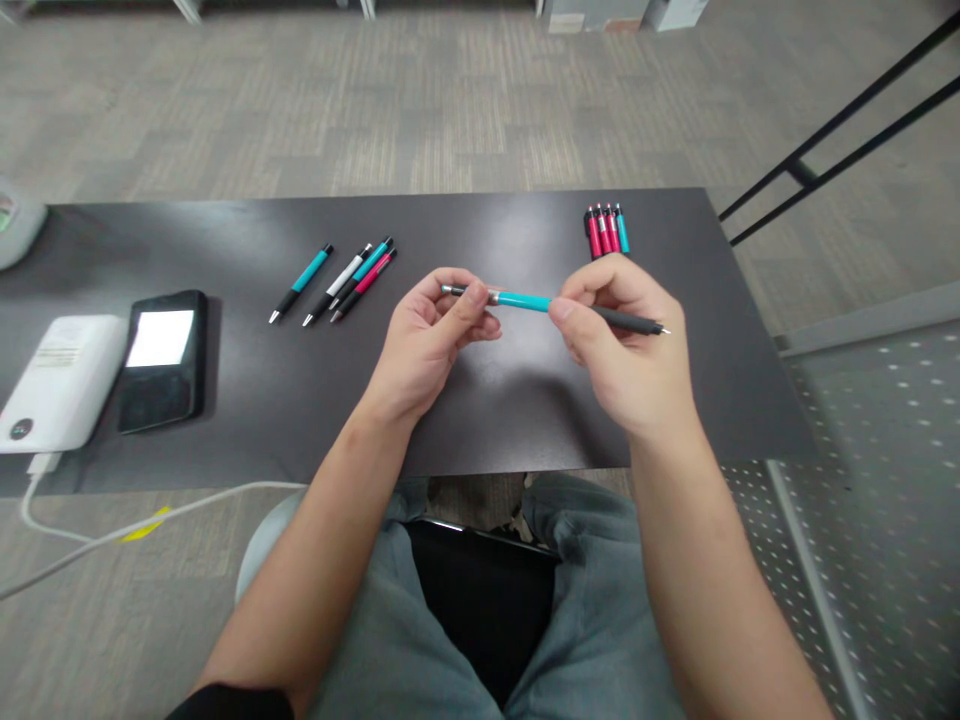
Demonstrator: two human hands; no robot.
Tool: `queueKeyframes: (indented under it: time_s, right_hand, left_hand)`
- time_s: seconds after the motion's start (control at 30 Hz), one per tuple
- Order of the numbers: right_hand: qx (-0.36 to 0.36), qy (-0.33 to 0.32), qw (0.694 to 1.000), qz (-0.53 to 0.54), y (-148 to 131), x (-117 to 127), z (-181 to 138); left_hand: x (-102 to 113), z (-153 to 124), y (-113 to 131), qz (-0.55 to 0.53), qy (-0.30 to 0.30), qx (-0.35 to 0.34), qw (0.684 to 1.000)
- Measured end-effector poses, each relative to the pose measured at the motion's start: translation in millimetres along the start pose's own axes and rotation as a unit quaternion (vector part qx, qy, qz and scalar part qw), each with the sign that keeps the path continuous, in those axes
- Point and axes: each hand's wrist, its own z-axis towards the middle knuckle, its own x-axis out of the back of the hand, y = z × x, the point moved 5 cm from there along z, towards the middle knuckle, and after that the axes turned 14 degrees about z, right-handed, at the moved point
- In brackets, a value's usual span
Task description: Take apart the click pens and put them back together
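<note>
Dark counter (487, 400) spread wide under both hands. Far out to the left of the left hand (431, 340) sits a white power bank (64, 380), with a black phone (163, 360) just beside it on the hand's side. Left hand pinched shut, right hand (626, 350) pinched shut too. Four loose pens (349, 280) lie ahead and left of the left hand, and a tight bunch of pens (606, 230) sits just ahead of the right. Between the hands, a teal pen (525, 300) is held level above the counter. The left grasps its clip end, the right its dark barrel, the tip poking out past it.
</note>
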Motion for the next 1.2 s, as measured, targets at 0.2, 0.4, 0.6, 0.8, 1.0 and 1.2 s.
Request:
queueKeyframes:
  time_s: [0.2, 0.4, 0.6, 0.8, 1.0, 1.2]
  right_hand:
    - [-0.017, -0.005, 0.999, 0.052, -3.6, -2.9, 1.1]
    - [-0.051, -0.002, 0.999, 0.016, -4.7, -1.6, 3.3]
    - [-0.048, -0.033, 0.994, -0.087, -1.4, 5.6, 4.8]
    - [-0.033, -0.06, 0.99, -0.12, 5.0, 9.9, 5.0]
    - [0.013, -0.079, 0.994, -0.069, 12.7, 11.3, 7.3]
    - [0.036, -0.066, 0.991, -0.11, 10.2, 10.5, 6.8]
  left_hand:
    - [6.1, 3.3, -0.3, -0.003, 0.024, -0.007, 1.0]
    - [12.6, 4.9, 5.6, 0.032, 0.04, -0.022, 0.998]
    - [12.4, 0.8, 10.1, 0.058, 0.043, -0.029, 0.997]
    - [12.7, 1.5, 10.2, 0.079, 0.039, -0.058, 0.994]
    - [22.5, 13.2, 1.7, 0.156, 0.023, -0.12, 0.98]
    - [25.7, 12.0, 1.6, 0.18, 0.031, -0.16, 0.97]
